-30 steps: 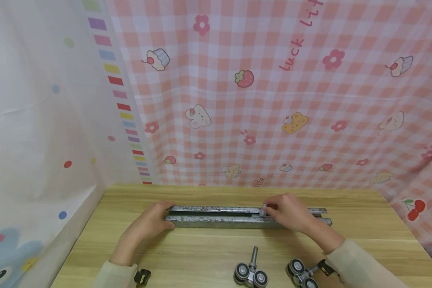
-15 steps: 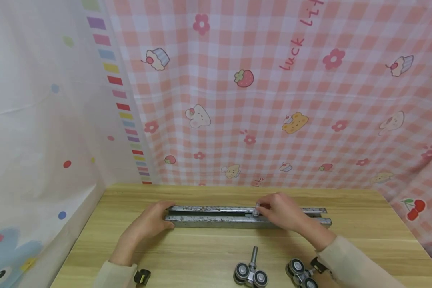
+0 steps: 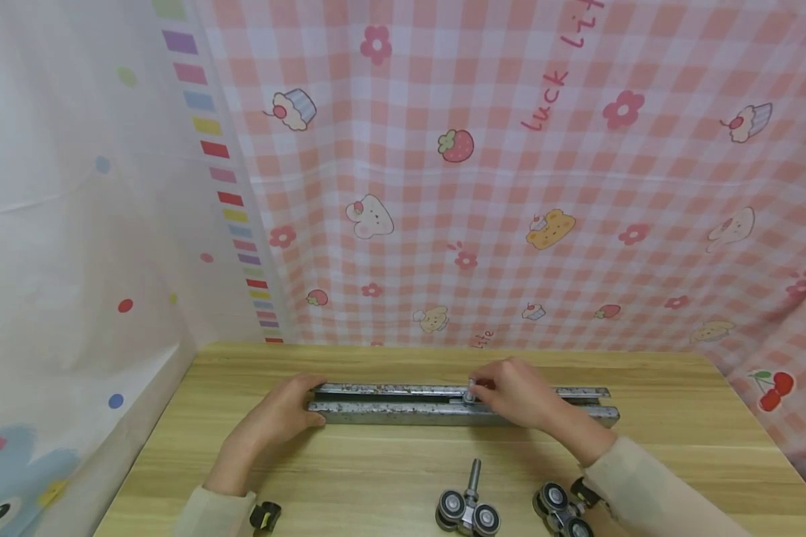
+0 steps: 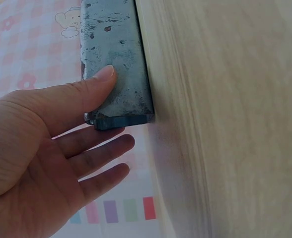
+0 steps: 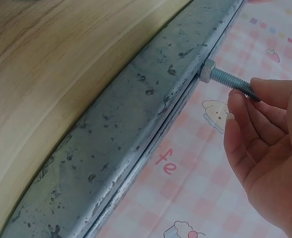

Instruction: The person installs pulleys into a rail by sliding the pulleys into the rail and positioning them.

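A long steel channel rail (image 3: 389,414), worn and spotted, lies across the table with its slot facing up. My left hand (image 3: 278,412) grips its left end, thumb (image 4: 99,87) on the front wall and fingers round the far side. Out of the slot stands a threaded bolt (image 5: 231,81) with a hex nut (image 5: 206,71) at its base. My right hand (image 3: 519,395) pinches the bolt's upper end between thumb and fingers, right of the rail's middle. Whatever carries the bolt is mostly hidden inside the rail; a bit of metal shows left of it in the slot.
Two roller trolleys lie on the wooden table (image 3: 369,477) in front of the rail. One trolley (image 3: 469,514) has its threaded stem pointing away; the other trolley (image 3: 556,510) is by the right sleeve. A checked cloth (image 3: 416,179) hangs behind the table.
My right hand has slid the bolt leftward along the rail's slot. The left hand stays on the rail's left end, and the rail and the loose trolleys have not moved.
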Tool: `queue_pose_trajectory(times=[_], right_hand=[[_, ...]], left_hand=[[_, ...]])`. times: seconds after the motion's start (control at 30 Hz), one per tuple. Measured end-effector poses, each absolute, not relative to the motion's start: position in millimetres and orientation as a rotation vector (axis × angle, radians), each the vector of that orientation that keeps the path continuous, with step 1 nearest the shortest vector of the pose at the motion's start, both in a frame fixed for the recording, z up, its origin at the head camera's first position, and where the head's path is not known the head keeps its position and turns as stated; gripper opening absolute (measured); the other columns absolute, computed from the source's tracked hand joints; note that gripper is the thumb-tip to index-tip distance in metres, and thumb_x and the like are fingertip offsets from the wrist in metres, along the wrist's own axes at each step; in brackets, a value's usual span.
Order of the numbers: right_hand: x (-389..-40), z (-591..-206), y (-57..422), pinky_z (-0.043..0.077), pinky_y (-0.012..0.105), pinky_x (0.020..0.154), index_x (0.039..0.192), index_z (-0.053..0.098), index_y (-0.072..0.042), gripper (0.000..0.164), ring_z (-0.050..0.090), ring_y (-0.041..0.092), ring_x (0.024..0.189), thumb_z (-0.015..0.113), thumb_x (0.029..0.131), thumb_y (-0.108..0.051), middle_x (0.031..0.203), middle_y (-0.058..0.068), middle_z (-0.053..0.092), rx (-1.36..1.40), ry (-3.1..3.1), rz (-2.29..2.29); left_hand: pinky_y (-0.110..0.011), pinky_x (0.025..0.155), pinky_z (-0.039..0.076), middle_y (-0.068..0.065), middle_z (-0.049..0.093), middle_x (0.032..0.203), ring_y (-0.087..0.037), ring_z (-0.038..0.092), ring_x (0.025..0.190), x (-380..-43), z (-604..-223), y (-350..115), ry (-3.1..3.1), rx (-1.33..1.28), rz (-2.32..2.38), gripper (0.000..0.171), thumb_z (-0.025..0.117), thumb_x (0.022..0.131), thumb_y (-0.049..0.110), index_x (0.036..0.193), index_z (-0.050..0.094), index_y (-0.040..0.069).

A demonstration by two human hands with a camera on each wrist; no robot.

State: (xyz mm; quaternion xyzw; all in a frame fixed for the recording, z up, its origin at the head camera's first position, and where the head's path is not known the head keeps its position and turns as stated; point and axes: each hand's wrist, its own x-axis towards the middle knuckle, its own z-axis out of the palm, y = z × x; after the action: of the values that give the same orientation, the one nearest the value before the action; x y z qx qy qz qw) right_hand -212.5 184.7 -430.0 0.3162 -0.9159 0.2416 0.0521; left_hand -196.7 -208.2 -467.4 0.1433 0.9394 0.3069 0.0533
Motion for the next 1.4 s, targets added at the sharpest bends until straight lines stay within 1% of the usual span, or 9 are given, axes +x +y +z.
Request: queue_pose_trajectory(times=[0.27,0.33,0.43,0.5,0.73,0.83,1.1,1.2,1.4], right_hand=[[-212,-428,179,0.050,0.020,0.056,0.105,0.081,-0.004,0.012,0.056,-0.005,0.061,0.075,0.096,-0.009,0.080,-0.003,0.074,0.973,-2.812,0.753],[-212,-427,177,0.049,0.020,0.054,0.102,0.081,-0.005,0.010,0.054,-0.005,0.060,0.075,0.096,-0.009,0.078,-0.004,0.073,0.980,-2.812,0.753],[-213,-427,173,0.044,0.020,0.051,0.095,0.081,-0.008,0.006,0.049,-0.004,0.056,0.075,0.096,-0.010,0.072,-0.007,0.069,0.987,-2.814,0.747],[-214,-427,172,0.043,0.020,0.050,0.093,0.080,-0.008,0.005,0.048,-0.003,0.055,0.076,0.096,-0.009,0.071,-0.008,0.068,0.992,-2.805,0.739],[-215,-426,164,0.051,0.020,0.056,0.103,0.082,-0.005,0.011,0.057,-0.004,0.063,0.077,0.095,-0.011,0.080,-0.004,0.074,0.995,-2.797,0.703],[-215,-425,160,0.052,0.020,0.057,0.102,0.081,-0.005,0.010,0.057,-0.004,0.063,0.077,0.095,-0.011,0.079,-0.004,0.074,1.008,-2.811,0.699],[-217,-423,153,0.049,0.021,0.054,0.100,0.081,-0.007,0.008,0.056,-0.004,0.061,0.075,0.096,-0.011,0.078,-0.006,0.073,1.041,-2.825,0.695],[-217,-424,149,0.049,0.020,0.055,0.098,0.081,-0.008,0.006,0.057,-0.003,0.063,0.076,0.096,-0.011,0.078,-0.006,0.073,1.048,-2.822,0.689],[-217,-424,138,0.051,0.021,0.056,0.099,0.081,-0.008,0.008,0.059,-0.001,0.064,0.076,0.097,-0.013,0.079,-0.004,0.073,1.039,-2.848,0.698]], left_hand=[[-0.057,0.109,0.049,-0.025,0.064,0.136,-0.044,0.058,0.129,-197,-468,-209,2.856,0.456,0.934,0.061,0.087,0.082,0.000,0.137,0.062,-0.009],[-0.057,0.109,0.049,-0.025,0.064,0.135,-0.044,0.059,0.129,-197,-468,-209,2.859,0.456,0.936,0.061,0.087,0.082,0.000,0.137,0.062,-0.009],[-0.056,0.109,0.050,-0.025,0.065,0.134,-0.043,0.059,0.128,-197,-468,-209,2.861,0.461,0.934,0.061,0.087,0.081,0.000,0.136,0.062,-0.009],[-0.056,0.108,0.050,-0.025,0.065,0.134,-0.043,0.060,0.128,-197,-468,-209,2.861,0.467,0.934,0.061,0.088,0.081,0.001,0.136,0.063,-0.009],[-0.057,0.108,0.050,-0.024,0.066,0.133,-0.042,0.060,0.127,-197,-468,-208,2.862,0.454,0.937,0.060,0.087,0.082,0.001,0.136,0.063,-0.008],[-0.056,0.108,0.050,-0.024,0.066,0.133,-0.042,0.060,0.127,-197,-468,-208,2.863,0.452,0.937,0.060,0.087,0.082,0.001,0.136,0.063,-0.008],[-0.058,0.109,0.048,-0.025,0.064,0.135,-0.044,0.058,0.129,-198,-466,-208,2.852,0.456,0.936,0.060,0.086,0.083,0.001,0.137,0.062,-0.009],[-0.058,0.110,0.048,-0.026,0.064,0.135,-0.044,0.058,0.129,-198,-466,-208,2.850,0.458,0.936,0.061,0.087,0.082,0.001,0.137,0.062,-0.009],[-0.057,0.109,0.049,-0.026,0.064,0.135,-0.044,0.059,0.129,-198,-467,-209,2.853,0.465,0.933,0.062,0.087,0.082,0.001,0.137,0.061,-0.010]])
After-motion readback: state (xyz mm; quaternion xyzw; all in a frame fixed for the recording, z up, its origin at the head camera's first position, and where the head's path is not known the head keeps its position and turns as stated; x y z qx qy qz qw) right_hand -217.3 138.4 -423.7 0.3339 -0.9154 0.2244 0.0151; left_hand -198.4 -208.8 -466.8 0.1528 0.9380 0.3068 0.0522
